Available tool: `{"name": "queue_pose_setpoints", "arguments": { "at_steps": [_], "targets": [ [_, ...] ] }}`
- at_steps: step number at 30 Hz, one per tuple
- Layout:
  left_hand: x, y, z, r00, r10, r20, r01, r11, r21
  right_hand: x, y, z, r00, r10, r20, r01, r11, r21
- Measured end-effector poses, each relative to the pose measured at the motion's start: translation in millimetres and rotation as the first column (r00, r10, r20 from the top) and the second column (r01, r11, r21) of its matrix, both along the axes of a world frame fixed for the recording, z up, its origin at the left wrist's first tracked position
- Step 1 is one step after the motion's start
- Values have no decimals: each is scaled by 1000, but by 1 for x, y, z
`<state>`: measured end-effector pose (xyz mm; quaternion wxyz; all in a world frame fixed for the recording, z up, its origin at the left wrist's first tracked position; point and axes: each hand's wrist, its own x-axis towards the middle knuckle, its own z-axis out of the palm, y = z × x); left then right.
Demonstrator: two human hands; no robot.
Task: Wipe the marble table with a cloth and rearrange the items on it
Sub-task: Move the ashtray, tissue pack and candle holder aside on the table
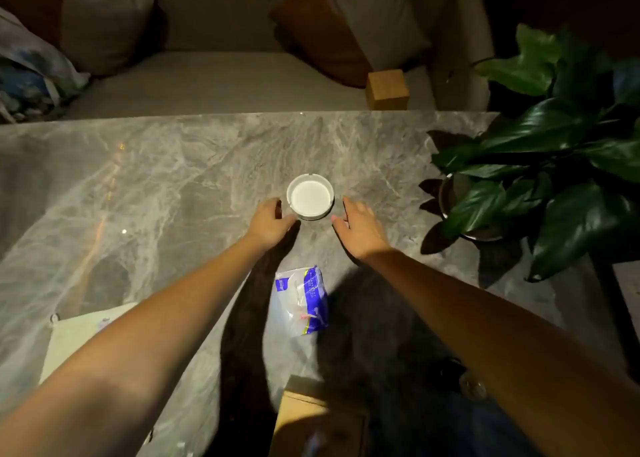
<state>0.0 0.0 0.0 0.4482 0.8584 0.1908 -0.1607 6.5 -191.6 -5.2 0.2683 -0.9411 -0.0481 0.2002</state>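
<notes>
Both arms are reaching across the grey veined marble table [166,179]. The round white ceramic ashtray [310,201] is sitting mid-table, between the hands. The left hand [268,222] is curling loosely, fingertips touching the rim, gripping nothing. The right hand [360,229] is hovering spread just beside it (no contact visible). A blue-and-clear plastic packet [304,300] is lying nearer the person; a potted green plant [540,165] is standing at right.
</notes>
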Motion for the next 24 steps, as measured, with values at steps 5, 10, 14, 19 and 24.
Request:
{"name": "queue_pose_setpoints", "arguments": {
  "at_steps": [5, 10, 14, 19, 24],
  "targets": [
    [22, -17, -11, 994, 108, -4, -108, 989, -97, 16, 21, -9, 984, -168, -55, 173, 977, 121],
    [40, -29, -14, 989, 145, -37, -149, 976, -158, 30, 16, -13, 980, -182, -84, 193, 969, 151],
    [54, -53, -10, 986, 148, -75, -162, 953, -255, 46, -2, -16, 961, -257, -102, 269, 954, 134],
    [60, -67, -16, 989, 120, -81, -138, 955, -264, 58, -19, -16, 953, -275, -128, 293, 943, 157],
    [47, -59, -16, 1000, 1, -28, -6, 982, -189, 48, -16, -14, 925, -326, -193, 363, 909, 203]
  ]
}}
